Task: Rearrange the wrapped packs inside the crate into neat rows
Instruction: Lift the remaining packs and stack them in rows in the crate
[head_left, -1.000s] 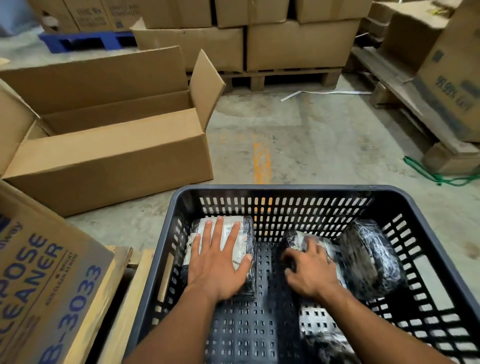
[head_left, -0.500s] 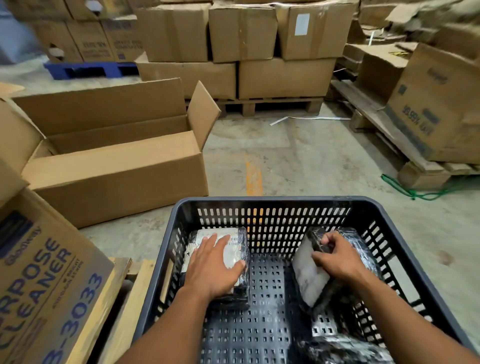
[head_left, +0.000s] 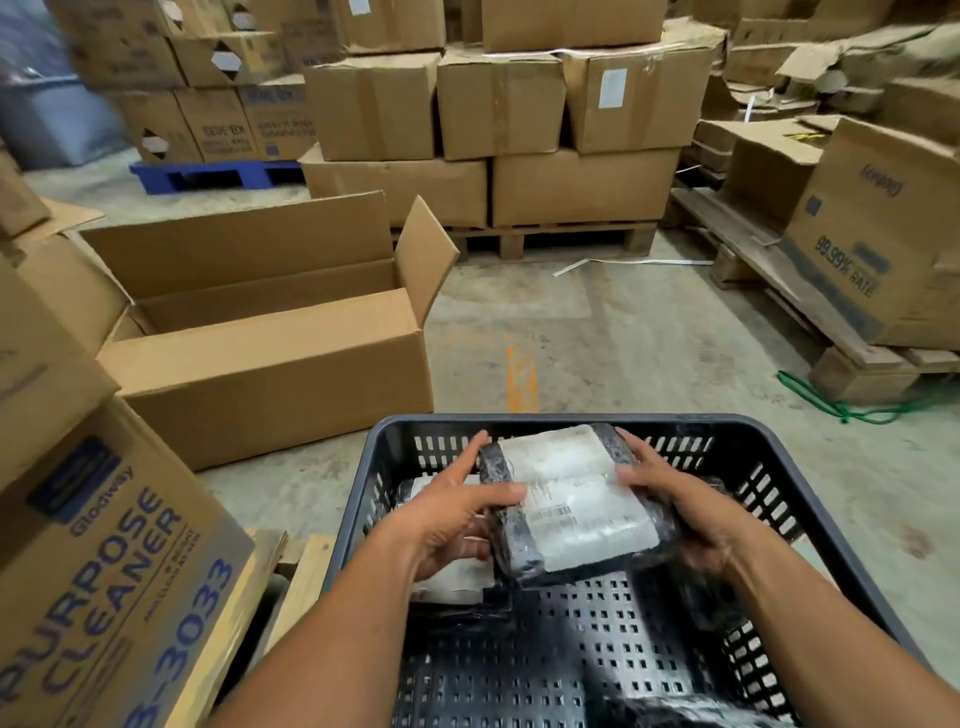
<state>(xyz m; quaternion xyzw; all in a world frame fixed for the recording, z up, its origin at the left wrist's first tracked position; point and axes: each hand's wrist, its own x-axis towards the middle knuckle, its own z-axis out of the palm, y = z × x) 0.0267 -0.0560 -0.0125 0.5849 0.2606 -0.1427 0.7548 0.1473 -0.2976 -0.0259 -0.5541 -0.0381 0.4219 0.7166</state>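
1. Both hands held one wrapped pack (head_left: 571, 506) up in the middle of the frame, above the black crate (head_left: 810, 499); the left hand (head_left: 457, 512) gripped its left side and the right hand (head_left: 675, 512) its right side
2. Another pack (head_left: 452, 582) lay flat at the crate's left, under the left hand
3. The rows looked hardly begun; most of the crate floor was bare
4. More wrapped stuff at the lower right was cut off and blurry, so I could not count it
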